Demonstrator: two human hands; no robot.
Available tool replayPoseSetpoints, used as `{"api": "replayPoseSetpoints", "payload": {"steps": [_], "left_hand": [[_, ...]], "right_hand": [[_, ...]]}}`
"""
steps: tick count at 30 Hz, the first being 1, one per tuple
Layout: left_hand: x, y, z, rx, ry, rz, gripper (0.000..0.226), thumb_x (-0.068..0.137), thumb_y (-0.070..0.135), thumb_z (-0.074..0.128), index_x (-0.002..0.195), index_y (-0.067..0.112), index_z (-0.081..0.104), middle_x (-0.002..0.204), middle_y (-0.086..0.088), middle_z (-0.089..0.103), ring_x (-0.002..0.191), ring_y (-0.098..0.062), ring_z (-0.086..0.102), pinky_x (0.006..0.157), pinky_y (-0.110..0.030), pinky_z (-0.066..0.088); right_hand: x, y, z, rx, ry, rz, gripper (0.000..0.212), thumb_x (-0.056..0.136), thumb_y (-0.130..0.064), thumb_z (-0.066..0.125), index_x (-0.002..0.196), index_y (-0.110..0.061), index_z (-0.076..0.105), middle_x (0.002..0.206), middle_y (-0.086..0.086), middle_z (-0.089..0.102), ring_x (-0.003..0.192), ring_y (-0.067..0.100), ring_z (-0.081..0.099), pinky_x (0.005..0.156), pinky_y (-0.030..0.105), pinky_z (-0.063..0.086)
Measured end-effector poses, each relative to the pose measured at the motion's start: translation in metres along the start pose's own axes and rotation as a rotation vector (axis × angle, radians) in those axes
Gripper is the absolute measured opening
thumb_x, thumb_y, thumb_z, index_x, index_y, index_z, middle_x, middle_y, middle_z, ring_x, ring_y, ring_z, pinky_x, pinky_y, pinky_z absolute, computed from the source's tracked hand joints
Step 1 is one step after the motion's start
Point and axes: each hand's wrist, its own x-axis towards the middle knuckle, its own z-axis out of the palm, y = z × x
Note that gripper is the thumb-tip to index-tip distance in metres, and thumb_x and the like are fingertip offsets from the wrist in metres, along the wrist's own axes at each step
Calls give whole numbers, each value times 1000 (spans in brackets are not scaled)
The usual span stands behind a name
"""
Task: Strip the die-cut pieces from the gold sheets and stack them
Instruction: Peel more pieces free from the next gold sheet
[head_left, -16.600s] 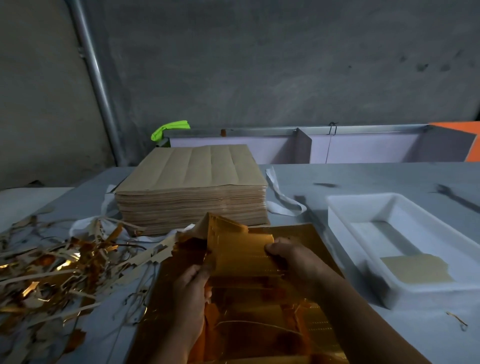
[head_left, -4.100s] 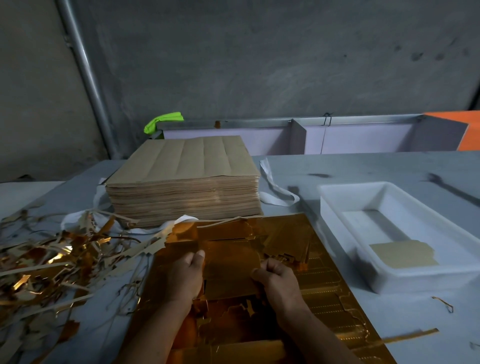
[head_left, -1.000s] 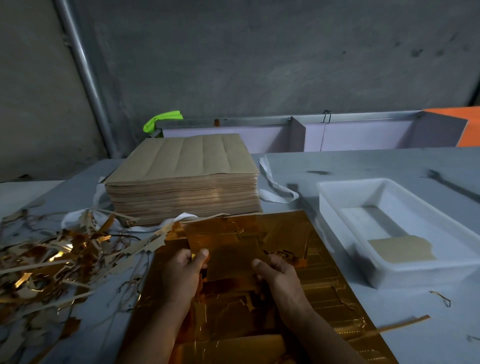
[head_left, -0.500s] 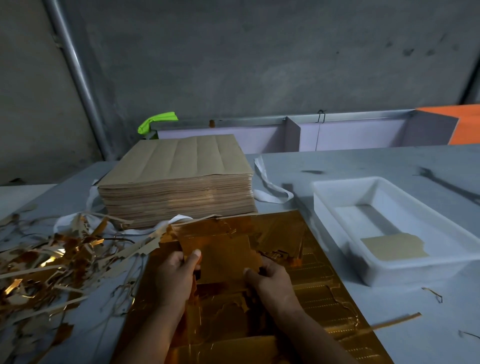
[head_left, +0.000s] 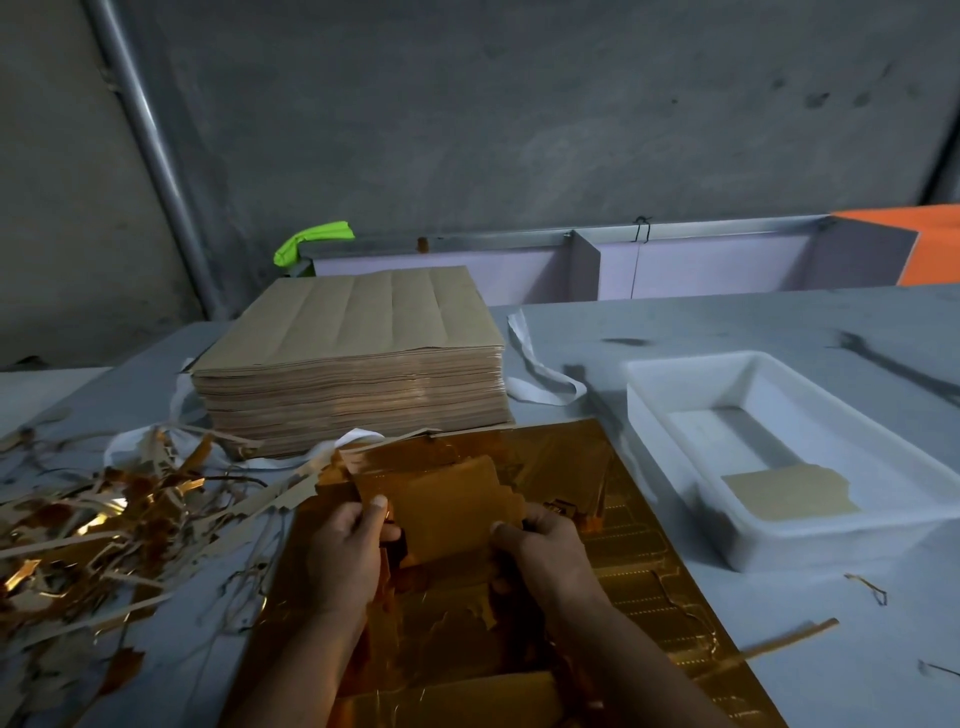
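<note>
A gold die-cut sheet (head_left: 639, 561) lies flat on the grey table in front of me, partly torn in the middle. Above it I hold a gold die-cut piece (head_left: 447, 504), lifted and tilted toward me. My left hand (head_left: 345, 556) pinches its left edge with the thumb on top. My right hand (head_left: 545, 553) grips its right edge. A white plastic tray (head_left: 675, 457) at the right holds a small stack of tan-backed pieces (head_left: 789, 496).
A thick stack of brown-backed sheets (head_left: 353, 358) stands behind the gold sheet, with white strapping (head_left: 540, 374) beside it. Gold and tan waste strips (head_left: 104, 525) cover the table's left side. A loose gold strip (head_left: 784, 642) lies at the right front.
The gold piece has come up off the sheet and now stands clear between both hands, which have drawn slightly toward me. The view has shifted a little.
</note>
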Motion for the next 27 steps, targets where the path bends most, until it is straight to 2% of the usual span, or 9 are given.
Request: {"api": "replayPoseSetpoints", "payload": {"steps": [8, 13, 16, 18, 20, 22, 25, 27], "left_hand": [[1, 0, -1, 14, 16, 0, 23, 100, 35, 49, 95, 17, 63, 82, 2, 67, 64, -14, 54, 54, -24, 37], [0, 0, -2, 24, 2, 6, 23, 100, 35, 49, 97, 16, 63, 81, 1, 67, 61, -15, 52, 54, -25, 37], [-1, 0, -2, 20, -4, 11, 23, 100, 35, 50, 95, 16, 63, 80, 0, 67, 54, -14, 47, 51, -24, 35], [-1, 0, -2, 21, -4, 14, 24, 100, 35, 50, 94, 16, 63, 76, -1, 66, 48, -11, 42, 47, -22, 33], [-1, -1, -1, 27, -2, 16, 24, 100, 35, 50, 93, 16, 63, 72, 0, 64, 46, -9, 40, 45, -21, 31], [-1, -1, -1, 37, -3, 11, 23, 100, 35, 51, 94, 16, 63, 72, 1, 63, 47, -9, 41, 45, -21, 32], [-1, 0, 0, 33, 1, 17, 22, 100, 34, 51, 93, 17, 63, 74, 1, 64, 54, -11, 48, 49, -22, 34], [-1, 0, 0, 33, 6, 21, 21, 99, 34, 52, 92, 17, 63, 77, 1, 66, 59, -13, 51, 53, -23, 35]], "right_hand": [[0, -12, -6, 74, 11, -44, 6, 97, -15, 59, 102, -15, 62, 72, 2, 66, 67, 18, 63, 69, 36, 53], [2, -23, -15, 41, 35, -77, 5, 97, -13, 58, 92, -13, 59, 73, 4, 60, 59, 13, 56, 55, 25, 46], [6, -29, -21, 64, 68, -88, 8, 96, -11, 57, 88, -13, 57, 78, 9, 58, 66, 19, 53, 58, 28, 44], [9, -33, -27, 64, 101, -96, 14, 93, -8, 57, 81, -15, 54, 71, 5, 55, 62, 17, 51, 57, 28, 43], [14, -39, -33, 76, 144, -89, 16, 92, -7, 56, 79, -15, 54, 63, 0, 53, 51, 10, 50, 49, 24, 43], [20, -48, -41, 84, 208, -79, 14, 91, -7, 55, 80, -15, 56, 61, 0, 55, 50, 12, 50, 47, 24, 42], [32, -59, -52, 43, 299, -73, 12, 94, -12, 54, 83, -15, 58, 64, 4, 57, 58, 17, 52, 54, 30, 42], [38, -66, -59, -7, 346, -76, 11, 93, -10, 55, 83, -14, 58, 65, 6, 57, 57, 19, 52, 50, 27, 42]]}}
